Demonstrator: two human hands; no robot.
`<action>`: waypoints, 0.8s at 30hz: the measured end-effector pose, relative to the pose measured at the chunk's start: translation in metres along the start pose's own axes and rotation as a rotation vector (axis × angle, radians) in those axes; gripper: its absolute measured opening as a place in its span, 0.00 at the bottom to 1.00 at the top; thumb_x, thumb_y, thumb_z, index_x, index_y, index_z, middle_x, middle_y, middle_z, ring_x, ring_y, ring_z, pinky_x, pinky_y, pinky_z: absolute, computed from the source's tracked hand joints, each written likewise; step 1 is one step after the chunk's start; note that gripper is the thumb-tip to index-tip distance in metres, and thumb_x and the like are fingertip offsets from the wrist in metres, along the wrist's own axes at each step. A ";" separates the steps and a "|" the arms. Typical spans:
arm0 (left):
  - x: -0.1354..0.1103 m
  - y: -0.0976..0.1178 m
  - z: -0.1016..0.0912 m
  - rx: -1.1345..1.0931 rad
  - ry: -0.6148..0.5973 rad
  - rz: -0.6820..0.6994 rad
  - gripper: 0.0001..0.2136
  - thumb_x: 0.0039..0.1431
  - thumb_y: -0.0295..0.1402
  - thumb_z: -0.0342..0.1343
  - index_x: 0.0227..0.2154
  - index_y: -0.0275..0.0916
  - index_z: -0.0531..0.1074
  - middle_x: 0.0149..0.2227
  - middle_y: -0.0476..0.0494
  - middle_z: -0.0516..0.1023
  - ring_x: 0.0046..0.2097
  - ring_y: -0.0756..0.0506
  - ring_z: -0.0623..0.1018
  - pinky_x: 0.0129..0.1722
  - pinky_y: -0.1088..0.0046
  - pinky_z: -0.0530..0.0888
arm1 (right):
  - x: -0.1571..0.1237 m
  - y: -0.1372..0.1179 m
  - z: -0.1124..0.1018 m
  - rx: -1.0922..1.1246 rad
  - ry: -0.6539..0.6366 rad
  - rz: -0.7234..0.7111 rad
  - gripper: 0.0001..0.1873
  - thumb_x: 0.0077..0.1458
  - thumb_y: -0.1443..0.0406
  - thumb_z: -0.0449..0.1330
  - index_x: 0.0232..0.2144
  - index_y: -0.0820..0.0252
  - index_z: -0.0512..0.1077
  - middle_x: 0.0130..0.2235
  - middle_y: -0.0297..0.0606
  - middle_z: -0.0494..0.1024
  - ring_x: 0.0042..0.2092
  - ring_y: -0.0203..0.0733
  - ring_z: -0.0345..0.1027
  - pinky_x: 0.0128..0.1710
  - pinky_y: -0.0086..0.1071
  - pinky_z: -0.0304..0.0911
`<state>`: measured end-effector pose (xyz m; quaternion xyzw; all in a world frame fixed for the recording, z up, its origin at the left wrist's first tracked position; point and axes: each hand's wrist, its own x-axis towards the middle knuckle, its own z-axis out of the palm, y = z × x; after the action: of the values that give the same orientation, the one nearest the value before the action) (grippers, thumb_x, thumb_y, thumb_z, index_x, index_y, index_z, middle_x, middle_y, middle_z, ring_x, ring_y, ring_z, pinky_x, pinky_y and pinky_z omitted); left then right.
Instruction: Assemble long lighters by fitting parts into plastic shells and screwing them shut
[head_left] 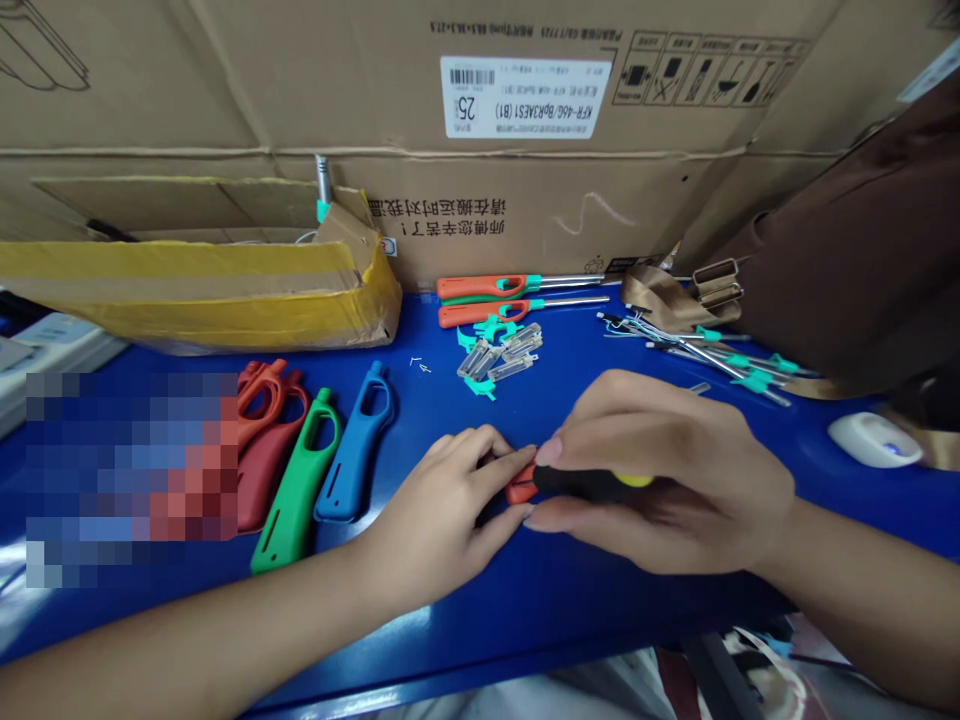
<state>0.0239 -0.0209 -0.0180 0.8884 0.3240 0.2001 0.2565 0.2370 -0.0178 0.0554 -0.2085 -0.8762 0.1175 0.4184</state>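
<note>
Low over the blue table, my left hand is closed on a small orange lighter casing, mostly covered by its fingers. My right hand grips a tool with a black-and-yellow handle; its front end meets the orange casing, and its tip is hidden. To the left lie a blue lighter handle, a green lighter handle and several red and orange lighter handles. Beyond my hands are several clear fuel tanks among turquoise plastic bits.
Orange lighters with metal barrels lie at the back. A yellow-taped carton stands back left, against a large cardboard box. Metal rods with turquoise parts, a brown strap and a white rounded device are at right.
</note>
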 end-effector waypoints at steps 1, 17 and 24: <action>0.000 0.000 0.000 -0.003 0.001 -0.004 0.14 0.67 0.32 0.54 0.53 0.41 0.70 0.48 0.39 0.75 0.50 0.37 0.75 0.49 0.55 0.73 | 0.000 0.000 0.000 -0.026 -0.011 -0.007 0.12 0.60 0.65 0.66 0.45 0.61 0.73 0.36 0.37 0.81 0.35 0.35 0.74 0.32 0.27 0.71; 0.000 0.001 0.000 0.015 0.026 -0.001 0.16 0.66 0.32 0.54 0.55 0.43 0.69 0.45 0.41 0.75 0.45 0.39 0.75 0.44 0.58 0.72 | -0.009 0.003 0.010 -0.166 0.041 -0.054 0.10 0.64 0.62 0.62 0.45 0.61 0.71 0.30 0.35 0.79 0.27 0.37 0.72 0.28 0.32 0.68; 0.001 0.002 -0.001 0.038 -0.001 -0.032 0.16 0.67 0.34 0.55 0.57 0.44 0.69 0.50 0.40 0.73 0.48 0.39 0.74 0.45 0.57 0.71 | -0.005 0.007 0.013 0.002 0.096 0.008 0.07 0.63 0.65 0.60 0.44 0.57 0.70 0.33 0.36 0.79 0.33 0.39 0.75 0.32 0.32 0.71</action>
<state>0.0250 -0.0215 -0.0161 0.8879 0.3417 0.1892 0.2432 0.2317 -0.0149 0.0412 -0.2171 -0.8541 0.1101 0.4596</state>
